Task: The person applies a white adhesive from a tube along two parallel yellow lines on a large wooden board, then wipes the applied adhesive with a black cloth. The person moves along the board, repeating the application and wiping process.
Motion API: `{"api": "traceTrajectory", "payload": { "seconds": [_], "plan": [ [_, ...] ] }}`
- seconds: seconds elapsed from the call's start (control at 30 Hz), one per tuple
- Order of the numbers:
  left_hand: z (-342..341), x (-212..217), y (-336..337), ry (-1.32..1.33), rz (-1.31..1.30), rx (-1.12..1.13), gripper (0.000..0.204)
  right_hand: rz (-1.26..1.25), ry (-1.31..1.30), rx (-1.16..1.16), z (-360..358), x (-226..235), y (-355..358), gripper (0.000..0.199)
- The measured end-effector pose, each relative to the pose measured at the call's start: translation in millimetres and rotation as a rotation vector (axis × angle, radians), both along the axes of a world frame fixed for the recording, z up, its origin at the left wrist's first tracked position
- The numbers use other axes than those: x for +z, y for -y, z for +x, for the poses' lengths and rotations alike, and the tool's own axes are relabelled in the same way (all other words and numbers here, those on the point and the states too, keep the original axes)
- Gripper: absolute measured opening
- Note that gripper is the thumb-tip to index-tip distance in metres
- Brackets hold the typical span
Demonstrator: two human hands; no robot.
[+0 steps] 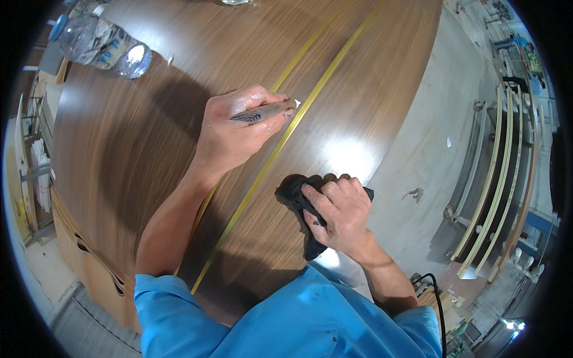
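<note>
A large brown wood-grain panel [221,53] lies before me, with a bright yellow strip [334,62] running lengthwise across it and a second yellow strip [301,52] alongside. My left hand [230,128] is closed around a slim, pen-like tool [262,113] with a dark striped grip. Its white tip is right by the nearer-right strip; whether it touches I cannot tell. Nearer to me, my right hand [341,215] grips a bunched black cloth [293,194], which rests against the panel right of the strips.
A clear plastic bottle [98,45] with a blue cap lies at the far left, near a small white scrap [170,60]. Part of a clear object [235,2] shows at the top edge. Long edged boards [496,179] stand on the right, beyond the grey floor [427,131].
</note>
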State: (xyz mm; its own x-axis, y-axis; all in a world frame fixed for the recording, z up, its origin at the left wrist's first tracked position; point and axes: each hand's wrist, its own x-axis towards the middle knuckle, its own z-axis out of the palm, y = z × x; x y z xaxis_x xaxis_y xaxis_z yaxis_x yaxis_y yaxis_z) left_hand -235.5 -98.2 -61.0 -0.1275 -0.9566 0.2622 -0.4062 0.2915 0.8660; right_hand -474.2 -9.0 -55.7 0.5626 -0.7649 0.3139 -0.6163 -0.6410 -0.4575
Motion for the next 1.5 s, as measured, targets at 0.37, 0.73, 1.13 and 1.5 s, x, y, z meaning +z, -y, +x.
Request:
{"api": "traceTrajectory", "payload": {
  "seconds": [0.37, 0.73, 1.13, 1.5],
  "plan": [
    [-20.7, -16.5, 27.0, -0.005, -0.189, -0.02, 0.014, 0.029, 0.068, -0.055, -1.4, -1.7, 0.0, 0.054],
    [-21.4, -12.8, 29.0, 0.117, -0.215, -0.021, 0.018, 0.027, 0.088, -0.056, -1.4, -3.7, 1.9, 0.048],
    [-21.0, -8.4, 27.7, 0.208, -0.267, -0.114, 0.019, 0.024, 0.103, -0.066, -3.2, -4.7, 1.0, 0.054],
    [-20.5, -5.9, 25.9, 0.243, -0.23, -0.11, 0.017, 0.021, 0.079, -0.077, -4.1, -2.5, 1.1, 0.053]
  ]
}}
